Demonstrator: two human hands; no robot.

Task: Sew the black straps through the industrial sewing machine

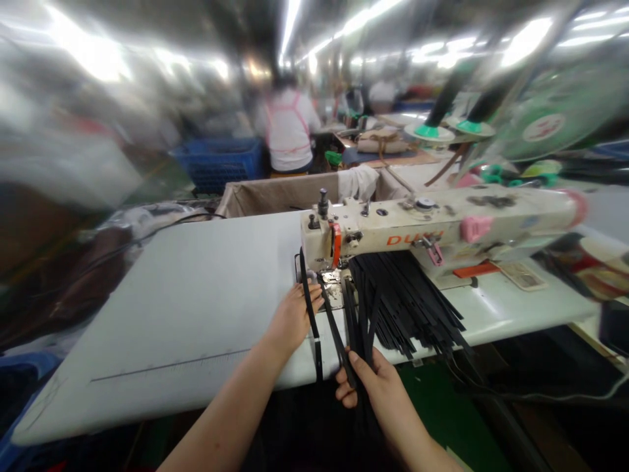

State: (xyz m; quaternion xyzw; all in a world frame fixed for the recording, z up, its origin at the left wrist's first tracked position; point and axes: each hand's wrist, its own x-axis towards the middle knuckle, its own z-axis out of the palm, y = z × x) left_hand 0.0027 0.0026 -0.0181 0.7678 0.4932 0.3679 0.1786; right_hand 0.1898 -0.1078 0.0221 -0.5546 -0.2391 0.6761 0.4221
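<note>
A white sewing machine (pixel 363 229) stands on the worktable, its needle area above a metal plate (pixel 333 288). Beside that plate, my left hand (pixel 293 314) has its fingertips at the upper end of a narrow black strap (pixel 334 324); its grip is partly hidden. Another black strap (pixel 309 305) runs across the back of this hand and down over the table edge. My right hand (pixel 371 377) is closed around the lower part of the strap, and more black straps run down past its fingers. Under the machine arm lies a pile of black straps (pixel 398 301).
The pale worktable (pixel 196 282) extends left, with a ruler line printed near its front. Behind it is a cloth-lined bin (pixel 280 193). Thread cones (pixel 442 108) stand at the back right. A person (pixel 289 124) sits farther off near a blue crate (pixel 221 160).
</note>
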